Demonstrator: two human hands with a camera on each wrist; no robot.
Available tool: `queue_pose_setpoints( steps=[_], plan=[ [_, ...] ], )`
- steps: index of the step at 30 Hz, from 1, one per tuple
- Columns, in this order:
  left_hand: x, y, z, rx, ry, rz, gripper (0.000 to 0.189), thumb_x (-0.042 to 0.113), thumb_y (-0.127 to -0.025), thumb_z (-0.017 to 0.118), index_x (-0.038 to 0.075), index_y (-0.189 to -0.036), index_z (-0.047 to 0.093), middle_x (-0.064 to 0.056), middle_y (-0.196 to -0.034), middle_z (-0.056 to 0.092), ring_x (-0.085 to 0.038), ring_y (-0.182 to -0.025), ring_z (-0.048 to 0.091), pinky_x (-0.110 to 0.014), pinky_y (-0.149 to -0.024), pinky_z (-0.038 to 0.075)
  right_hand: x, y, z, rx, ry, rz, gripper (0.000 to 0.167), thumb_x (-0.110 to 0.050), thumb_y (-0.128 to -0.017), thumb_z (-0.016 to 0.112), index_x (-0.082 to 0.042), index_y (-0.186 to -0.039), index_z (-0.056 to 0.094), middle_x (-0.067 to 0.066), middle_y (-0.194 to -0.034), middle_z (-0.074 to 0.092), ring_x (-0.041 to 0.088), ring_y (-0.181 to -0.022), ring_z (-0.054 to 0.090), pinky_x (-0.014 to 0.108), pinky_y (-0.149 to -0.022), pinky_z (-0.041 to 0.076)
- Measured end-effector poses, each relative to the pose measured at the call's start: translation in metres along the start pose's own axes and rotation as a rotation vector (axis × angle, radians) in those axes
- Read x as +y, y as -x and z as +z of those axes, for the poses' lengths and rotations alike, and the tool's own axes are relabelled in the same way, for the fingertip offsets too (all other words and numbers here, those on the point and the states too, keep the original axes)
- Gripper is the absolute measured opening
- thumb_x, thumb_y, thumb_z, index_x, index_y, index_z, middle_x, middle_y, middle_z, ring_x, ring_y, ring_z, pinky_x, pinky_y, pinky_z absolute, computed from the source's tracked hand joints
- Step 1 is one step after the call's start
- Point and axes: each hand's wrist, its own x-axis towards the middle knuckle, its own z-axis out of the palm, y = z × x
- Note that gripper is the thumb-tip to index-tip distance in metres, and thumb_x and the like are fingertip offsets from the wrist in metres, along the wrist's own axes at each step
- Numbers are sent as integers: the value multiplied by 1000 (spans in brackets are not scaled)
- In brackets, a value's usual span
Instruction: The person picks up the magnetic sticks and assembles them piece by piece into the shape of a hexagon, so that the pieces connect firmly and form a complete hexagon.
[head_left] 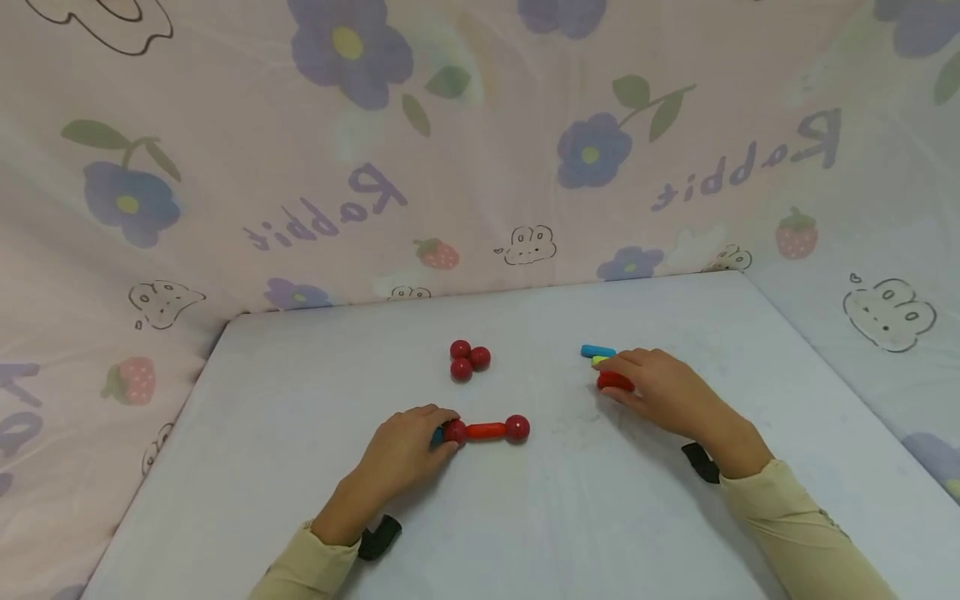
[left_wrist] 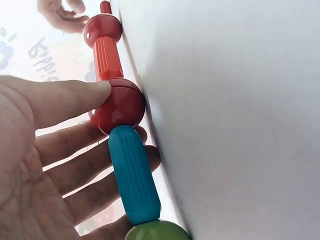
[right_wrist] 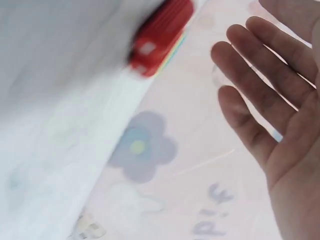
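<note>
My left hand (head_left: 408, 446) holds a toy chain of balls and ribbed rods low at the white table, thumb and fingers pinching its middle red ball (left_wrist: 122, 105). From that ball an orange-red rod (head_left: 486, 431) leads right to another red ball (head_left: 517, 428). On the other side a blue rod (left_wrist: 134, 175) ends at a green ball (left_wrist: 157, 231), which the hand hides in the head view. My right hand (head_left: 667, 392) reaches over red rods (head_left: 617, 382), its fingers loosely extended; in the right wrist view they are apart from the blurred red rods (right_wrist: 162, 37).
Three loose red balls (head_left: 461, 369) sit clustered at mid table, beyond the chain. A yellow rod (head_left: 600, 361) and a light-blue rod (head_left: 597, 351) lie just past the right fingertips. Patterned cloth (head_left: 480, 167) rises behind the table's far edge.
</note>
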Motion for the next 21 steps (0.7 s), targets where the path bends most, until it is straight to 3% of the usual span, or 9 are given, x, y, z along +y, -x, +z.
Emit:
queue_pose_setpoints(
  steps=[8, 21],
  plan=[
    [-5, -1, -1, 0, 3, -14, 35, 26, -85, 78, 15, -117, 70, 0, -107, 73, -20, -97, 68, -41, -85, 56, 21, 6, 13, -11, 1, 20, 29, -20, -80, 83, -12, -106, 73, 1, -95, 71, 18, -82, 65, 37, -72, 55],
    [-5, -2, -2, -30, 6, -26, 36, 32, -88, 75, 16, -121, 69, -2, -111, 72, -21, -103, 67, -43, -90, 55, 20, 8, 18, -71, -17, 52, 26, -19, -81, 83, -13, -104, 73, 2, -97, 72, 19, -86, 68, 39, -76, 57]
  ],
)
